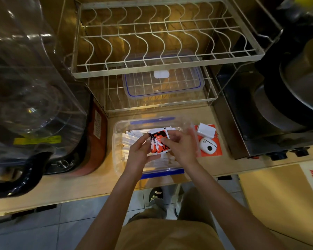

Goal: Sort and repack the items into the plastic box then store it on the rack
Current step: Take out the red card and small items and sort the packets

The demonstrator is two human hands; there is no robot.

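Over the open plastic box (119,130) both hands, left (140,154) and right (181,150), grip red sachets (159,142); lid (163,83) waits on the rack (116,105), closing and storing remain.

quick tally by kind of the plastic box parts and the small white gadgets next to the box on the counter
plastic box (open, on the counter): 1
lid (on the lower rack tier): 1
white block-shaped gadget: 1
white rounded gadget: 1
total: 4
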